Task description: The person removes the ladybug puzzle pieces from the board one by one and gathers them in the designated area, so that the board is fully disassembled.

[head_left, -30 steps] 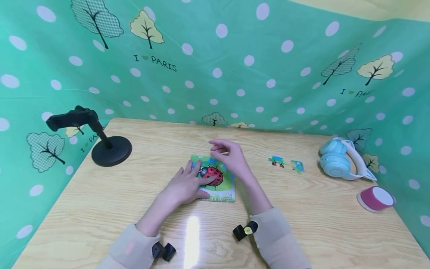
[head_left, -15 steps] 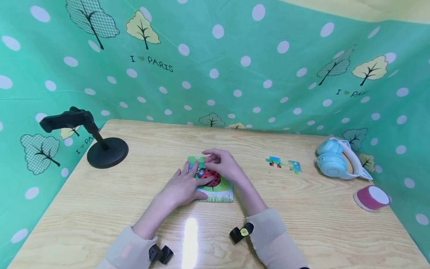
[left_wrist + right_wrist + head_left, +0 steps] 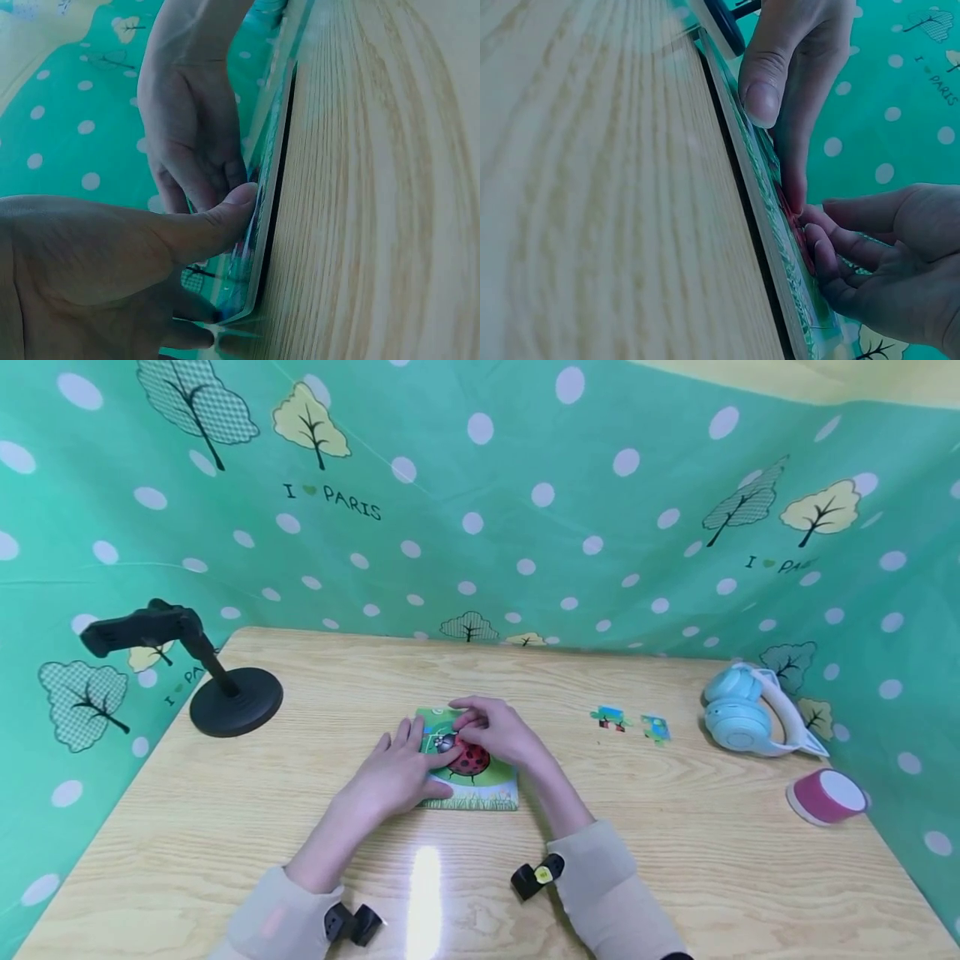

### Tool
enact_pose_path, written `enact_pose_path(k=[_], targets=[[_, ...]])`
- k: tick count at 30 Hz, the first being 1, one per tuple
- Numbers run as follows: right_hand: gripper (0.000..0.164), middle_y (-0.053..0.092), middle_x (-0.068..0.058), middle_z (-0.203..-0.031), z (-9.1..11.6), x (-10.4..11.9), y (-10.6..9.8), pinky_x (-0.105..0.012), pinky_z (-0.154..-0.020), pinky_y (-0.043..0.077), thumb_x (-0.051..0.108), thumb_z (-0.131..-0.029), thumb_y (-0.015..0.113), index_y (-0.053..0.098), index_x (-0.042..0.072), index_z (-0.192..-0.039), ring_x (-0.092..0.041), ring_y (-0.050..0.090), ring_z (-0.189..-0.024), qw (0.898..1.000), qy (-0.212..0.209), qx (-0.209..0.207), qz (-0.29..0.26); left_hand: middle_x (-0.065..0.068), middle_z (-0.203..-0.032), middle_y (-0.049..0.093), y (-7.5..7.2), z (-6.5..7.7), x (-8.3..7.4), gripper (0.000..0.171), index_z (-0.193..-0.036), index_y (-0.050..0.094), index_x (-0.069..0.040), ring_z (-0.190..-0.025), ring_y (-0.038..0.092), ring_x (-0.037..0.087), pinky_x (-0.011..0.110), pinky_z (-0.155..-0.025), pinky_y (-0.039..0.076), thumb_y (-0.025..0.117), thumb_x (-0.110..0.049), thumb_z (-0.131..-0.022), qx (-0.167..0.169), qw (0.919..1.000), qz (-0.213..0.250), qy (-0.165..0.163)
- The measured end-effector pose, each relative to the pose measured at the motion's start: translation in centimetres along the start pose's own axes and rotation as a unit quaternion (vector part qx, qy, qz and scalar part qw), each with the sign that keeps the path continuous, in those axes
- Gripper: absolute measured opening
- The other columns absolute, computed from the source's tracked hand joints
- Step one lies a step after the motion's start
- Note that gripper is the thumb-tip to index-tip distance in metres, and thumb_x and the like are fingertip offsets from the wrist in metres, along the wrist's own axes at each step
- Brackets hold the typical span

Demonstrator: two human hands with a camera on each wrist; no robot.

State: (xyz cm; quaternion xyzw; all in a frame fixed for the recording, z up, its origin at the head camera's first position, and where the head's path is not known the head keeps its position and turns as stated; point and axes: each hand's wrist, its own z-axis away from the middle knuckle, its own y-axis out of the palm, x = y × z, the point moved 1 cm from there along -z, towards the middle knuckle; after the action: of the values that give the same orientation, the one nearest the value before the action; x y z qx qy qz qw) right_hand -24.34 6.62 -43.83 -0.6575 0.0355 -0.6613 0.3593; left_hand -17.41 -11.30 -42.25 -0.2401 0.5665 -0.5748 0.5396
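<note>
A ladybug jigsaw puzzle (image 3: 491,795) lies flat in the middle of the table. My left hand (image 3: 393,775) rests on its left side with spread, fairly straight fingers, the index finger reaching across the ladybug. Over the upper part of the puzzle, my right hand (image 3: 501,733) bends its fingers down. In the right wrist view, the curled fingertips of the right hand (image 3: 900,270) touch the picture beside the left index fingertip. Whether they pinch a piece is hidden. The left thumb stays near the front edge of the puzzle (image 3: 262,247) in the left wrist view.
Loose puzzle pieces (image 3: 609,717) lie right of the puzzle, with another piece (image 3: 656,728) beside them. Light blue headphones (image 3: 738,722) and a pink-and-white cylinder (image 3: 828,797) stand at the far right. A black stand (image 3: 236,706) occupies the back left.
The right hand has moved left and down from the puzzle's upper right onto the ladybug's upper edge. My left hand has slid slightly left, uncovering more of the ladybug.
</note>
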Motion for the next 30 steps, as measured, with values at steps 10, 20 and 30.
enact_pose_path(k=[10,20,30], targets=[[0.041,0.079,-0.007,-0.106,0.1,0.6,0.6,-0.041,-0.097,0.058,0.004,-0.095,0.069,0.066,0.008,-0.135,-0.02,0.073,-0.1,0.999,0.001,-0.025,0.035,0.034,-0.168,0.014,0.0,-0.1,0.4,0.058,-0.152,0.05,-0.031,-0.156,0.018,0.054,0.072,-0.122,0.025,0.065,-0.046,-0.098,0.007,0.9998,-0.02,0.007],[0.039,0.077,-0.008,-0.104,-0.1,0.7,1.3,-0.033,-0.087,0.059,0.003,-0.091,0.074,0.07,0.005,-0.13,-0.016,0.07,-0.091,0.997,-0.014,-0.03,0.066,0.036,-0.167,0.013,0.0,0.0,0.3,0.056,-0.15,0.054,-0.026,-0.155,0.019,0.055,0.073,-0.121,0.025,0.066,-0.044,-0.098,0.002,0.9998,-0.012,0.015],[0.048,0.075,-0.004,-0.096,-0.2,0.7,1.7,-0.03,-0.084,0.056,0.007,-0.09,0.077,0.067,0.007,-0.136,-0.011,0.066,-0.085,0.996,0.0,-0.05,0.074,0.036,-0.167,0.012,-0.1,0.0,0.2,0.055,-0.15,0.054,-0.025,-0.155,0.019,0.055,0.072,-0.121,0.025,0.066,-0.042,-0.099,0.01,0.9999,-0.007,0.01]])
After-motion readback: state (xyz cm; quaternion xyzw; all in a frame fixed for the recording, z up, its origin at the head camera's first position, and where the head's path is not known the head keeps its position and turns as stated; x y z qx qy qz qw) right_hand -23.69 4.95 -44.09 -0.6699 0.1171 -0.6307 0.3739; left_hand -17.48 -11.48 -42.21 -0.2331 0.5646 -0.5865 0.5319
